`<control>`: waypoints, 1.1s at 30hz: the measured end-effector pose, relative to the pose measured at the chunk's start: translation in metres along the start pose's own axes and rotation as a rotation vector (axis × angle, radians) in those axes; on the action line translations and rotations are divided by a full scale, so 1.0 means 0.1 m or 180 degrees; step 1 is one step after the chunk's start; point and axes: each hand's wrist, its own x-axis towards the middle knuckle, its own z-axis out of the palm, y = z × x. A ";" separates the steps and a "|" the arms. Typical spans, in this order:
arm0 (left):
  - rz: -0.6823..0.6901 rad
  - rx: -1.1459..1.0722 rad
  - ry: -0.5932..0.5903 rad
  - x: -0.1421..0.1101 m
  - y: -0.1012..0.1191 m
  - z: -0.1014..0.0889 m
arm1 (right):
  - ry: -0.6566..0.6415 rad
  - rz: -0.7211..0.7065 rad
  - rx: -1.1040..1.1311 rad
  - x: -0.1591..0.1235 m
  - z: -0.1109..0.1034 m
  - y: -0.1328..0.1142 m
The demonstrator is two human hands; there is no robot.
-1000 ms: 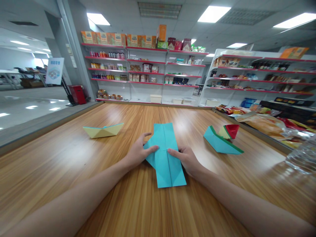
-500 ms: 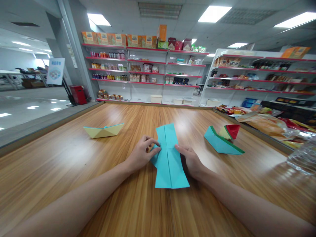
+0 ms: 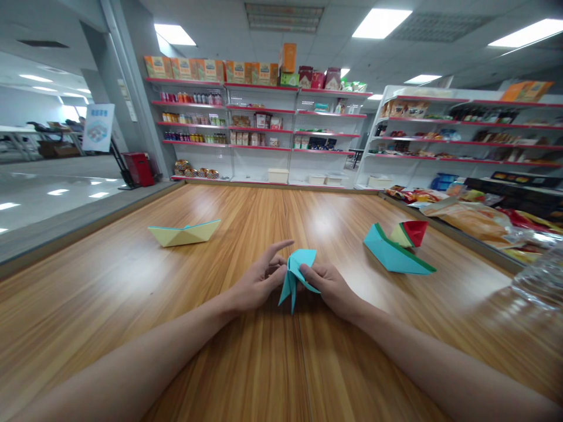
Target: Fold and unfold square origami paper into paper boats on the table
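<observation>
A folded sheet of turquoise origami paper [image 3: 301, 261] is held in the air over the middle of the wooden table, its narrow points hanging down. My right hand [image 3: 329, 287] pinches it from the right, thumb on top and fingers beneath. From the left, my left hand [image 3: 259, 278] grips its edge between thumb and curled fingers, with the index finger stretched out past it. Part of the paper is hidden behind my fingers. A pale yellow paper boat [image 3: 185, 234] stands on the table to the left. On the right sits a blue paper boat with a green rim [image 3: 396, 255].
Behind the blue boat is a small red and yellow folded paper piece [image 3: 413, 234]. Clear plastic [image 3: 541, 281] lies at the right edge of the table [image 3: 220, 363]. Snack packets [image 3: 475, 225] are piled beyond the right border. Stocked shelves [image 3: 259, 129] stand at the back.
The turquoise paper was a long, flat shape with a centre crease; now it is collapsed into a compact form with points. My left index finger has straightened out.
</observation>
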 end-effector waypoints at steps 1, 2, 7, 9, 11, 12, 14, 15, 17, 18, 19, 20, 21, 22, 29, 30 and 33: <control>0.0009 -0.0063 0.0002 -0.01 0.00 0.00 | 0.0073 -0.0043 -0.0034 0.00 0.00 0.01; 0.0023 -0.0134 0.0034 -0.01 -0.01 -0.01 | 0.0156 -0.0077 -0.0089 0.01 -0.01 0.02; -0.0147 -0.0346 0.0347 0.02 -0.06 -0.08 | 0.0569 -0.0210 -0.0568 0.03 0.00 0.09; -0.0290 -0.0272 0.0331 0.03 -0.06 -0.09 | 0.0868 -0.0240 -0.0587 0.05 0.00 0.11; -0.0275 -0.0230 0.0263 0.03 -0.06 -0.08 | 0.1212 -0.0119 -0.0368 0.08 0.01 0.13; -0.0240 -0.0258 0.0231 0.04 -0.07 -0.08 | 0.1318 -0.0007 -0.0182 0.09 0.01 0.13; -0.0266 -0.0413 0.0195 0.04 -0.08 -0.06 | 0.1221 0.0225 0.0196 0.09 0.00 0.14; -0.0336 -0.0499 0.0199 0.04 -0.09 -0.06 | 0.1002 0.0307 0.0310 0.09 0.00 0.14; -0.0490 -0.0559 0.0229 0.05 -0.11 -0.06 | 0.0421 0.0352 0.0383 0.08 0.00 0.14; -0.0548 -0.0516 0.0228 0.06 -0.12 -0.06 | 0.0165 0.0341 0.0378 0.06 -0.01 0.14; -0.0591 -0.0442 0.0197 0.06 -0.12 -0.06 | -0.0023 0.0328 0.0367 0.05 -0.01 0.13; -0.0623 -0.0358 0.0136 0.06 -0.13 -0.05 | -0.0158 0.0324 0.0382 0.04 -0.01 0.13; -0.0661 -0.0279 0.0058 0.06 -0.13 -0.05 | -0.0266 0.0326 0.0438 0.02 0.00 0.11; -0.0717 -0.0202 -0.0031 0.06 -0.12 -0.05 | -0.0390 0.0334 0.0520 0.01 0.00 0.09; -0.0728 -0.0078 0.0207 0.05 -0.12 -0.04 | -0.1437 0.0533 0.0610 -0.05 -0.04 -0.08; -0.0670 -0.0116 0.0331 0.05 -0.11 -0.04 | -0.1507 0.0567 0.0580 -0.05 -0.05 -0.08; -0.0617 -0.0256 0.0483 0.06 -0.09 -0.03 | -0.1605 0.0658 0.0552 -0.05 -0.08 -0.06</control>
